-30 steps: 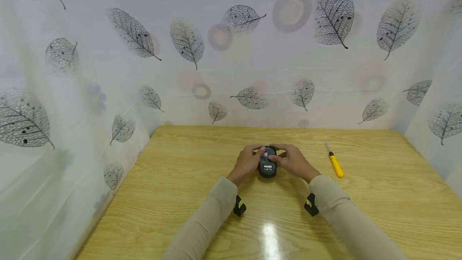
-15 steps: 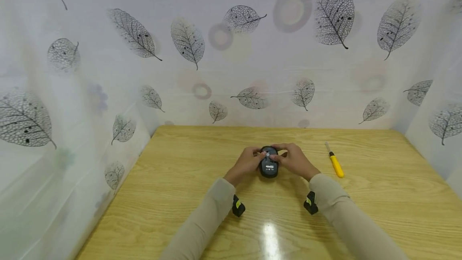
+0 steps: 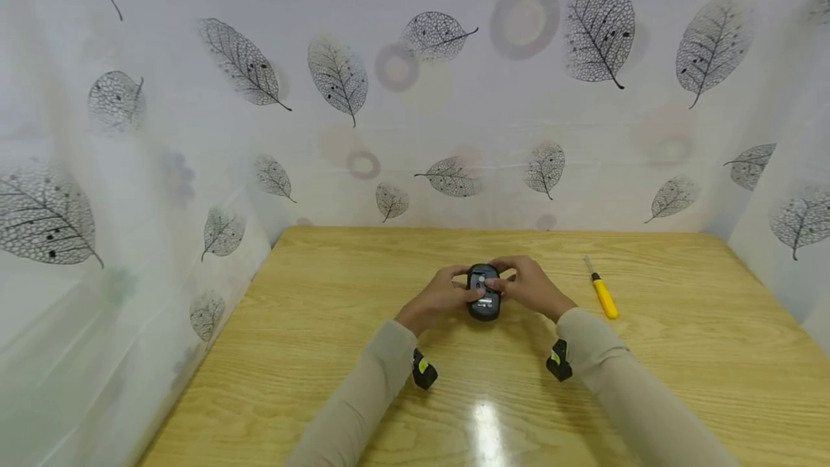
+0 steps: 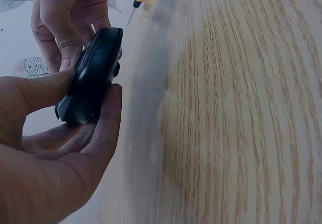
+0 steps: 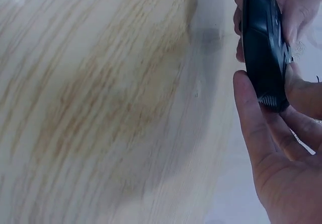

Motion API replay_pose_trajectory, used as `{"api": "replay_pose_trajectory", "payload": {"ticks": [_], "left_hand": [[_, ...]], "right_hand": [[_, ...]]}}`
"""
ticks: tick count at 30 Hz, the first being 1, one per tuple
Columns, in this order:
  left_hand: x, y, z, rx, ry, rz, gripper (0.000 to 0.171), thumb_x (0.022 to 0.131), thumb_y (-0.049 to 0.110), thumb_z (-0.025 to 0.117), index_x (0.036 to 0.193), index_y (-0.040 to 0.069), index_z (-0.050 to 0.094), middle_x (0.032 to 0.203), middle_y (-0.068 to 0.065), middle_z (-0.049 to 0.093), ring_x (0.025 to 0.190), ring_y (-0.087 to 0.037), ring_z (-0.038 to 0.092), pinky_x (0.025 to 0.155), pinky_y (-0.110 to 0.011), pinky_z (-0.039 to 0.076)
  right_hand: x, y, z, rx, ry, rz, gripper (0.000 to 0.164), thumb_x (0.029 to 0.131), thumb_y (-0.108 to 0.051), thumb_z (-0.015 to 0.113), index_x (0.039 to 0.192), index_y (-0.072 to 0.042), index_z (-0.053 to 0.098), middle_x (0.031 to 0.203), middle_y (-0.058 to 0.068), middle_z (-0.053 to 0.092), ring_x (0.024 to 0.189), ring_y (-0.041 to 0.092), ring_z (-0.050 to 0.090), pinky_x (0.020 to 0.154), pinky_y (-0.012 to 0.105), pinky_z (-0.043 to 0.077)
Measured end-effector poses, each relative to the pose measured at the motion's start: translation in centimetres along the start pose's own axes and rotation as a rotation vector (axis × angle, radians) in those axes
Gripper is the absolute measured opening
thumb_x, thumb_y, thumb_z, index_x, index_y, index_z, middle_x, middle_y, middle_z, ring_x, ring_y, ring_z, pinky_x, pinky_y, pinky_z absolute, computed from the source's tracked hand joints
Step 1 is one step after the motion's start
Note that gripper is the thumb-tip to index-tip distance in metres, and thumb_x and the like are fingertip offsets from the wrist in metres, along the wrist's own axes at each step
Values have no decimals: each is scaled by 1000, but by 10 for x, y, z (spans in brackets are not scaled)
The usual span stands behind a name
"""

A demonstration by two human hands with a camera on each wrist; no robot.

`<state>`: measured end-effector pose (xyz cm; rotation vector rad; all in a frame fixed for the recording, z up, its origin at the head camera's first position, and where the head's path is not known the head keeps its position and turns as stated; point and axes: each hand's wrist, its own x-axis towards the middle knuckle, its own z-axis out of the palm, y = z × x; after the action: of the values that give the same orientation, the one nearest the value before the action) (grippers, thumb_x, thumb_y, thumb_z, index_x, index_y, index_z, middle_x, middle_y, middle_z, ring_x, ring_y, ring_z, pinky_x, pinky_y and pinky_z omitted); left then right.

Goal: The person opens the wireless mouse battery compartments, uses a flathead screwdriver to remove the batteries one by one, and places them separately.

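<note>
Both hands hold a black computer mouse [image 3: 483, 308] above the table, its underside with a white label turned up in the head view. My left hand [image 3: 438, 297] grips its left side, thumb across the underside and fingers beneath. From the right, my right hand [image 3: 533, 287] pinches it, with the thumb on the underside near the middle. In the left wrist view the mouse [image 4: 93, 75] is seen edge on between thumb and fingers. The right wrist view shows the mouse [image 5: 262, 45] from its other side, held by both hands. Its top shell faces down, mostly hidden.
A screwdriver [image 3: 604, 297] with a yellow handle lies on the wooden table [image 3: 350, 265] to the right of the hands. A leaf-printed curtain [image 3: 454, 121] hangs behind the table and along its sides. Dark wrist cameras [image 3: 424, 370] sit under the sleeves.
My left thumb has slid down the underside of the mouse, from near its top end towards the label. The left hand and forearm have shifted slightly left. The right hand stays nearly still.
</note>
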<state>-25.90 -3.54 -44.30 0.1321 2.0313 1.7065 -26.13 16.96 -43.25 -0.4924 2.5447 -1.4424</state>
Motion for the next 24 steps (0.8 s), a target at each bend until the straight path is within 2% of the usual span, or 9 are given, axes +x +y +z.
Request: {"api": "replay_pose_trajectory", "payload": {"ticks": [4, 7, 12, 16, 24], "left_hand": [[0, 0, 0, 48, 5, -6, 59, 96, 21, 74, 148, 8, 50, 117, -14, 69, 103, -21, 68, 98, -40, 53], [0, 0, 0, 46, 3, -5, 59, 96, 22, 73, 148, 8, 49, 119, -15, 68, 105, -21, 68, 98, -40, 53], [-1, 1, 0, 36, -6, -12, 61, 97, 21, 72, 150, 5, 46, 121, -16, 67, 105, -21, 68, 95, -37, 56], [-2, 3, 1, 28, -14, -22, 61, 98, 20, 71, 150, 4, 45, 119, -16, 67, 103, -21, 69, 92, -37, 58], [-4, 3, 2, 70, 0, -34, 62, 97, 19, 72, 150, 3, 44, 117, -15, 68, 102, -20, 69, 95, -39, 56]], "right_hand": [[1, 1, 1, 36, -16, 3, 39, 98, -4, 66, 132, 11, 57, 119, 28, 62, 85, 27, 72, 70, 42, 65], [2, 2, 1, 37, -22, 8, 39, 99, -5, 66, 133, 11, 57, 119, 27, 62, 85, 26, 72, 71, 41, 65], [2, 3, -2, 17, -20, 20, 38, 100, -6, 64, 134, 9, 58, 120, 25, 63, 94, 29, 70, 76, 42, 64], [2, 3, -4, 11, -8, 35, 36, 101, -7, 63, 133, 8, 59, 119, 24, 64, 98, 32, 69, 79, 43, 63], [3, 4, -4, -25, 44, 38, 37, 98, -11, 68, 130, 8, 63, 110, 20, 66, 91, 27, 70, 77, 41, 64]]}}
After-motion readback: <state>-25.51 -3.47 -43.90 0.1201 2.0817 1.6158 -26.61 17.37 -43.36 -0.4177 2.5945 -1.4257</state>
